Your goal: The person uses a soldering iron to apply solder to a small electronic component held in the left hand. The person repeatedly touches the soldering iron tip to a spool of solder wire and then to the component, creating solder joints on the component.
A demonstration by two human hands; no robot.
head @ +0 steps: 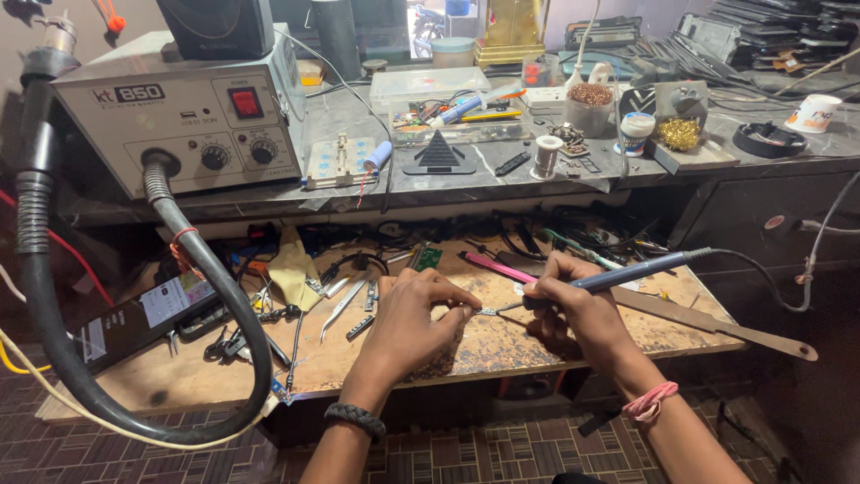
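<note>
My left hand point(414, 315) pinches a tiny metal part point(488, 311) just above the scorched wooden board point(502, 345). My right hand point(568, 300) grips a blue soldering iron point(627, 272) like a pen. Its tip touches the small part from the right. The iron's dark cable point(770, 278) runs off to the right. A braided black band sits on my left wrist and a pink band on my right wrist.
A grey hot-air station point(188, 108) stands at the back left, and its thick black hose point(228, 309) loops down over the board's left side. Tweezers point(342, 308), pliers and small tools lie left of my hands. A long metal strip point(717, 324) juts right. The cluttered shelf point(502, 175) holds a solder spool, jars and boxes.
</note>
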